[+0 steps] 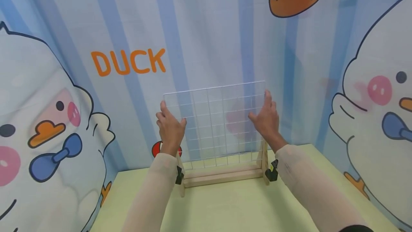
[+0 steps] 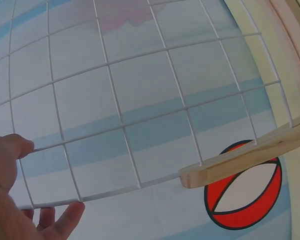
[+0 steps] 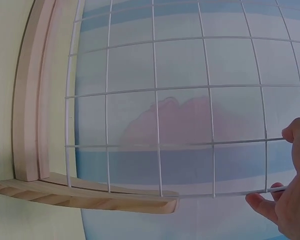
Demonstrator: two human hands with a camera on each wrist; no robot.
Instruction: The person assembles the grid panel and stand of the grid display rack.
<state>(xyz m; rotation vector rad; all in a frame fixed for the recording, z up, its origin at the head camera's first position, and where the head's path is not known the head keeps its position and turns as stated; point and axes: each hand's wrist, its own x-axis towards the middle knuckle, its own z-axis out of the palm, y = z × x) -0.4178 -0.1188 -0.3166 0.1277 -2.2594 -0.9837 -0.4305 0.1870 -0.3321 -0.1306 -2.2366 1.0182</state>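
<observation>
A white wire grid panel [image 1: 214,87] stands upright in a wooden stand [image 1: 222,179] with a crossbar and two side posts. My left hand [image 1: 171,129] holds the panel's left edge above the post; in the left wrist view the thumb is in front of the wires and the fingertips are at the outer wire. On the opposite edge my right hand [image 1: 266,119] pinches the outer wire, thumb towards the middle. Both wrist views show the lower side wires running along the wooden posts [image 2: 245,159], [image 3: 90,196]. Some fingers behind the edges are partly hidden.
The stand rests on a pale yellow-green tabletop [image 1: 225,210]. Behind and beside it hangs a blue-striped curtain [image 1: 206,46] with duck drawings. A black wrist device [image 1: 273,171] sits at the right cuff, another [image 1: 179,175] at the left.
</observation>
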